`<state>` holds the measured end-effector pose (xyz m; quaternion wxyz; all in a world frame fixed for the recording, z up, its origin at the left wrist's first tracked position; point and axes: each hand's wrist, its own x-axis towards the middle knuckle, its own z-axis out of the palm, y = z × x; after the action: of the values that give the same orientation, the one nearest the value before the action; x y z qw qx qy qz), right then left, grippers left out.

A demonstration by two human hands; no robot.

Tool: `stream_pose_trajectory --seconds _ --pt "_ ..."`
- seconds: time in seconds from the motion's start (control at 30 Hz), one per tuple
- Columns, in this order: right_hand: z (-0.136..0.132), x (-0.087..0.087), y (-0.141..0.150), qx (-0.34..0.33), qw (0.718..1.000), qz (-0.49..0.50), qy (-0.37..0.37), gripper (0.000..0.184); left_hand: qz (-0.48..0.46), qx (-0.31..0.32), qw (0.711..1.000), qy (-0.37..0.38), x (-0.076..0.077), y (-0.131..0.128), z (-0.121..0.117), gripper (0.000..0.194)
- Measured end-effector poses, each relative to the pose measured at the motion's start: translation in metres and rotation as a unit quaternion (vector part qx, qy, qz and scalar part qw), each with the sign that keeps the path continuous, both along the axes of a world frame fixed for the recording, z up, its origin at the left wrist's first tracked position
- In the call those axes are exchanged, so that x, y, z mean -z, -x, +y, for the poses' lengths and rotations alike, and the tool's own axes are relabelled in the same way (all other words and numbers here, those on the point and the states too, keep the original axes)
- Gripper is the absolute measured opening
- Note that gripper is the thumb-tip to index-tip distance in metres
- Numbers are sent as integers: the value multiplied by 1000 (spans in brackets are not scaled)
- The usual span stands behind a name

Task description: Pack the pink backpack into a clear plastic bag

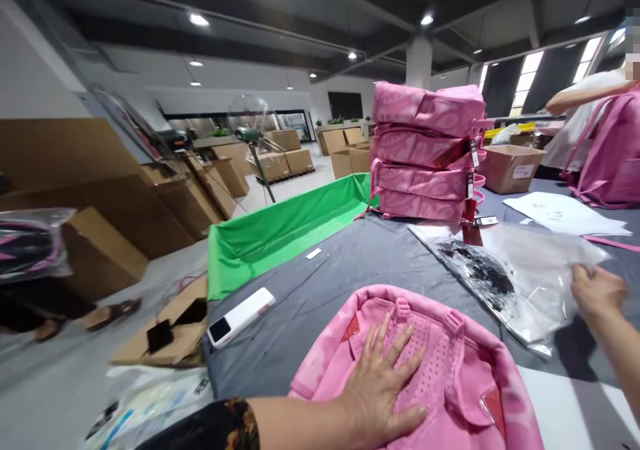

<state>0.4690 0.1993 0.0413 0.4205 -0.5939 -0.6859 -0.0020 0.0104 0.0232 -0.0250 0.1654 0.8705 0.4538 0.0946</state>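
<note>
A pink backpack (445,370) lies back-side up on the grey table (325,283) right in front of me. My left hand (383,387) rests flat on its mesh back panel with the fingers spread. My right hand (595,293) is at the right, fingers curled on the edge of a clear plastic bag (520,270) that lies flat on the table; its fingertips are partly hidden.
A stack of several pink backpacks (425,150) stands at the table's far side. A white power bank (240,317) lies near the left edge. A green cloth bin (285,230) hangs off the table. Another person handles a pink backpack (610,157) at far right. Cardboard boxes (100,190) fill the floor left.
</note>
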Motion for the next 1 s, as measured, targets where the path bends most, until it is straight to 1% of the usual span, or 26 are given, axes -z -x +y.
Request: stream_pose_trajectory --seconds 0.07,0.1,0.17,0.2,0.27,0.3,0.33,0.37,0.4,0.43,0.47,0.57,0.63,0.73,0.87,0.93,1.0 --pt "4 -18 31 15 998 11 -55 45 -14 -4 1000 -1 -1 -1 -1 85" --pt "2 -25 52 1 997 6 -74 38 -22 -2 1000 0 -1 -2 -1 83" --pt "-12 -32 99 -67 994 -25 -87 33 -39 5 999 3 -1 -3 0 80" --pt "-24 -32 125 -112 989 -50 -85 34 -47 9 999 2 -1 -4 0 80" --pt "-57 -25 171 -198 972 -104 -76 34 -60 10 998 -13 2 -5 1 80" --pt "-75 -20 190 -250 956 -143 -61 32 -64 7 997 -28 3 -6 1 81" --pt "-92 -14 205 -312 924 -218 -37 35 -68 5 997 -47 5 -6 2 82" --pt "-109 -9 214 -338 900 -275 -27 35 -70 5 996 -64 7 -7 2 83" --pt "-122 -6 219 -346 882 -319 -19 37 -70 6 994 -79 9 -8 2 84" --pt "-133 -3 218 -339 873 -350 -11 37 -69 9 994 -90 10 -8 2 85" --pt "-141 -2 214 -317 878 -357 -1 37 -68 10 993 -97 11 -9 2 85" --pt "-151 0 186 -260 915 -309 9 36 -70 8 993 -92 11 -9 2 82" --pt "-153 0 168 -249 931 -268 -5 38 -75 10 994 -81 10 -9 2 79" --pt "-156 0 155 -258 934 -245 -17 42 -84 19 994 -69 10 -8 4 80" --pt "-161 -4 148 -252 931 -261 -24 39 -97 20 991 -92 15 -5 5 87" --pt "-158 -5 127 -249 932 -262 -39 44 -99 24 990 -99 16 -4 5 88" --pt "-151 -2 85 -253 930 -267 -21 47 -96 27 991 -93 16 -3 3 89"
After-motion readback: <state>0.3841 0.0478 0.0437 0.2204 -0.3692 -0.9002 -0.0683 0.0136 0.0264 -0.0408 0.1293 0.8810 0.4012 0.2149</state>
